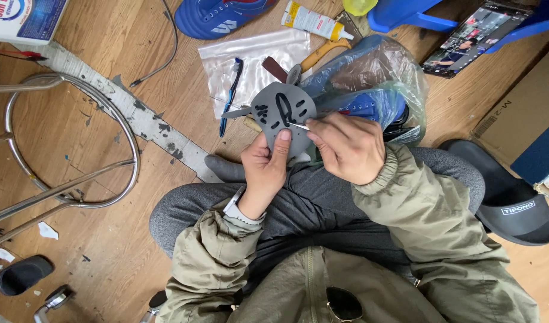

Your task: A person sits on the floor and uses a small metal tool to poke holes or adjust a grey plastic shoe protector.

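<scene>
Gripping the lower edge of a grey shoe sole piece (282, 113), the left hand (264, 167) is closed on it, thumb laid flat on the face and fingers behind. The sole piece is held upright above the lap, ahead of the knees, its face marked with dark cut-out slots. The right hand (345, 146) is clenched around a thin needle-like tool (298, 125), pinched between thumb and fingertips, with the tip touching the face of the sole piece near its centre. A blue toothbrush (231, 93) lies on a clear plastic bag (256, 57) on the wooden floor (107, 197), just beyond the sole piece. A glue tube (313, 21) lies further out, near a blue shoe (220, 17). A black slide sandal (507, 197) rests to the right, and a chrome stool frame (65, 149) lies to the left.
</scene>
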